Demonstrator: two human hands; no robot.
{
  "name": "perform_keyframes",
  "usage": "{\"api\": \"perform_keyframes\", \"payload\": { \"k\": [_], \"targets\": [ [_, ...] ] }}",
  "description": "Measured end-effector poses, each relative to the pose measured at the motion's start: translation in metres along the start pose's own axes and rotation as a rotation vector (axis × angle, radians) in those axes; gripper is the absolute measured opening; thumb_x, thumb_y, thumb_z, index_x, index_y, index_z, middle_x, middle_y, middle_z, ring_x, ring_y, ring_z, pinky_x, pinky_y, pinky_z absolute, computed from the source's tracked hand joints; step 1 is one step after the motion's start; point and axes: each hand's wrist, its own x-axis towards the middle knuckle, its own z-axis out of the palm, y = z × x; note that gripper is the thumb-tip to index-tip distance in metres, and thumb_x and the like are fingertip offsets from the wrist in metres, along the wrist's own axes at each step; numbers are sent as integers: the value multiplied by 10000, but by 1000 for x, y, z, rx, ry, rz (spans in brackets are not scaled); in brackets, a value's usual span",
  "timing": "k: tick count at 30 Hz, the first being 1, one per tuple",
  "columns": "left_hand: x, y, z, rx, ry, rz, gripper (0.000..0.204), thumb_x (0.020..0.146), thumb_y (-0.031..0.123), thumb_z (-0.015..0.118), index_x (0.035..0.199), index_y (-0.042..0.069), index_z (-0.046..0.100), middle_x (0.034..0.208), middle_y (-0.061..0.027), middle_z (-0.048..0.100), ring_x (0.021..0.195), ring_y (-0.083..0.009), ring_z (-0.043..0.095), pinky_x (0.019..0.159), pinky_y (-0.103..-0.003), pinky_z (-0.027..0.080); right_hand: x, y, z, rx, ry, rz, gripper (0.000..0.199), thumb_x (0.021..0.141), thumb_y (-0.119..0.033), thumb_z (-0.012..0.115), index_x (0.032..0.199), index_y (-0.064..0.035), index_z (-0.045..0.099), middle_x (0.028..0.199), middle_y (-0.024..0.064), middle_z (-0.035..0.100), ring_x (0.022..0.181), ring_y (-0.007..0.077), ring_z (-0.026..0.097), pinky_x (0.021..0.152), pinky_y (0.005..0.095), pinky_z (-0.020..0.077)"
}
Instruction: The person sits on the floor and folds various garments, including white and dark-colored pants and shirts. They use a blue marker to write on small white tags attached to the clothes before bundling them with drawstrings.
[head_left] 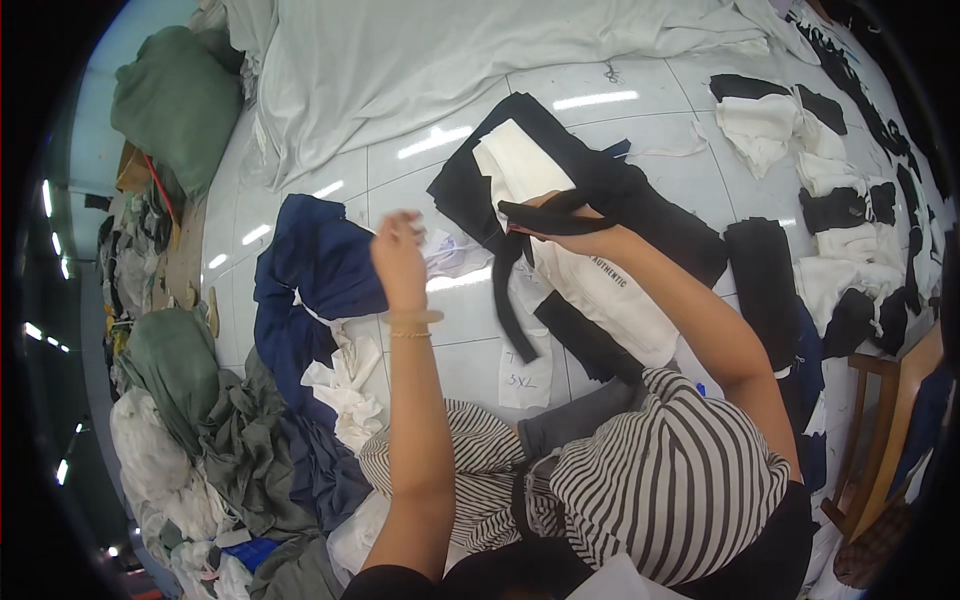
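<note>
My right hand is closed on a black fabric strip, whose loose end hangs down toward the floor. Under that hand lie a folded white cloth piece and a stack of black cloth. A white cloth piece with dark print spreads below my right forearm. My left hand is raised beside a navy cloth pile, its fingers loosely bent and slightly blurred, with nothing visible in them. A small reddish thing by my right fingers is too small to make out.
A pale sheet covers the far side. Green and grey cloth heaps line the left. Black and white pieces lie in rows at right, near a wooden chair. A white marked sheet lies on the tiled floor.
</note>
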Motion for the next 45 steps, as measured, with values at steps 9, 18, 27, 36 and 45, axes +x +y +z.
{"api": "perform_keyframes", "payload": {
  "k": [9,18,27,36,45],
  "targets": [
    [-95,-129,101,391,-351,220,250,796,153,751,1000,42,657,1074,-149,616,1030,-313,579,835,-405,485,-7,8,-8,-141,10,-98,249,959,-255,558,955,-84,739,624,-25,502,572,70,384,530,245,342],
    [-91,-88,99,176,-239,363,375,806,89,726,1143,33,573,830,-97,636,815,-254,621,798,-360,480,-1,12,-20,-271,-44,-155,173,906,-119,591,1001,-56,722,674,23,591,596,84,483,573,239,421],
    [-66,-120,42,123,-666,-155,242,867,63,644,1103,25,610,765,-28,613,720,-90,590,669,-244,496,-22,22,-32,-808,-86,-361,78,777,-82,671,847,-51,681,808,85,629,756,234,630,684,314,498],
    [-14,-54,46,169,-448,297,346,896,60,589,1241,54,606,887,5,626,795,-85,571,747,-228,464,-26,11,-9,-1183,254,-628,226,807,-83,586,1009,9,627,998,60,553,925,198,568,797,304,494],
    [-3,-27,102,-438,-911,-413,323,915,43,562,1234,50,618,963,10,645,853,-79,583,772,-234,465,-36,18,-15,-1156,224,-556,279,818,-61,578,1092,-17,608,1156,48,532,1003,201,547,854,304,477]
  ]
}}
